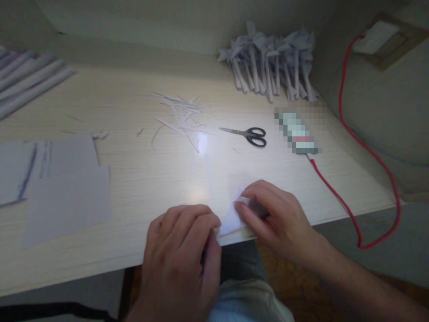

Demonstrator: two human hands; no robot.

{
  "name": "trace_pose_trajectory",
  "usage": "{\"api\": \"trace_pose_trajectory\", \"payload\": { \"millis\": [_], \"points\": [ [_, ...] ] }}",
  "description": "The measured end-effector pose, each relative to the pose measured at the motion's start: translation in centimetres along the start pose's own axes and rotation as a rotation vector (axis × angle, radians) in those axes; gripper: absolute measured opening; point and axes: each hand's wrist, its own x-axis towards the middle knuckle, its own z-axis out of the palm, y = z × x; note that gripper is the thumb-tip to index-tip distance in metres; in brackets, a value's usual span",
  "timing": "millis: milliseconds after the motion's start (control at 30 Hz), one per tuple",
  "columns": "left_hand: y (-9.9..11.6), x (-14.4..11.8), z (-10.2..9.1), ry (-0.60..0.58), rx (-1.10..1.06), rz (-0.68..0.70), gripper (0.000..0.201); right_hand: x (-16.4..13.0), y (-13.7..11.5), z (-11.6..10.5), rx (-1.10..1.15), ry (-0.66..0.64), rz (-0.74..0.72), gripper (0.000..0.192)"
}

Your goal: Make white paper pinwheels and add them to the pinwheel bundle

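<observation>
A small folded piece of white paper (231, 220) is held between my hands at the table's front edge. My left hand (184, 246) is closed, its thumb and forefinger pinching the paper's left corner. On the other side, my right hand (279, 214) grips the upper right part between thumb and fingers, which hide some of it. Black-handled scissors (248, 135) lie beyond my hands, closed, with the blades pointing left. Thin white paper strips (182, 114) are heaped loosely left of the scissors.
Paper sheets (70, 197) lie at the left, with rolled paper tubes (30, 80) behind them. Several paper flowers with rolled stems (271, 62) are bunched at the back right. A pixelated phone (300, 134) has a red cable (338, 203) that hangs past the table edge.
</observation>
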Motion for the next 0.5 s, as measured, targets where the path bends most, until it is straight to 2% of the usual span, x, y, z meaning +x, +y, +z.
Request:
{"api": "trace_pose_trajectory", "payload": {
  "millis": [300, 500],
  "points": [
    [-1.1, -1.0, -0.3, 0.017, -0.018, 0.198, 0.029, 0.0, 0.0, 0.0, 0.014, -0.004, 0.010, 0.002],
    [-0.9, -0.8, -0.1, 0.044, -0.002, 0.160, 0.030, -0.4, 0.0, -0.2, 0.020, -0.002, 0.042, 0.002]
  ]
}}
